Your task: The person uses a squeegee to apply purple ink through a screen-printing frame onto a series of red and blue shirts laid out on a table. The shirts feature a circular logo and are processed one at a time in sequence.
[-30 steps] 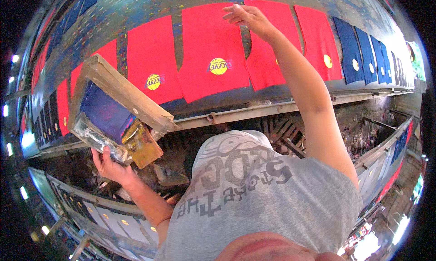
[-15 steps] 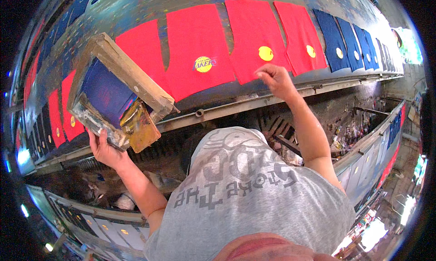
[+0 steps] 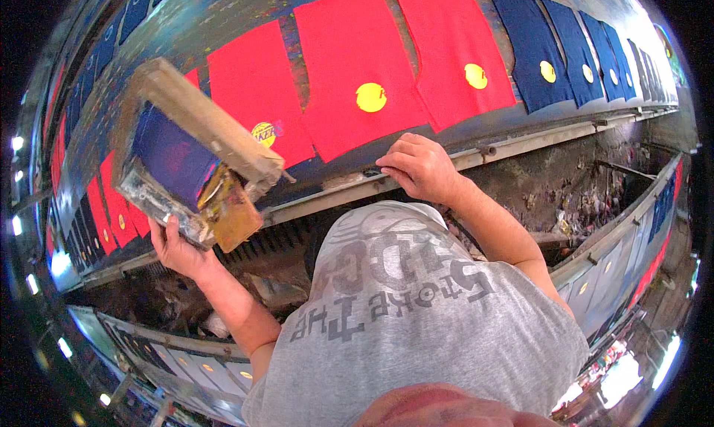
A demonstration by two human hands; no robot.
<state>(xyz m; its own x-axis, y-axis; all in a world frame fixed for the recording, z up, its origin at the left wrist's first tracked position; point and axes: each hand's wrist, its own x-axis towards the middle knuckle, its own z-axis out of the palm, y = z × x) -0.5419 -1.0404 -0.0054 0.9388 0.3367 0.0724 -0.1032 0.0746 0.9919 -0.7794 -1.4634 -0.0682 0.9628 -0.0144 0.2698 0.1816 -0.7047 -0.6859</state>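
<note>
L hand (image 3: 177, 243) grips the lower corner of a wooden-framed print screen (image 3: 195, 162), held up tilted over the near edge of the long print table (image 3: 476, 158). R hand (image 3: 418, 165) rests palm-down, fingers curled over the table's metal rail, holding nothing. A yellow-stained squeegee (image 3: 229, 208) sits wedged in the screen's low end. Judging by looks: the frame is stiff and moderately heavy, the mesh is taut but fragile, and wet ink makes it slippery, so best taken by the wood bars, not the mesh; a one-handed corner hold looks awkward, w/ the squeegee liable to slide out. Counted on the table: approx. 3 full red cloth panels (image 3: 355, 74) in the centre, more reds partly hidden at left; at least 4 navy panels (image 3: 534, 52) to the right, further ones too small to count. Each carries 1 yellow round print. 1 screen, 1 squeegee.
</note>
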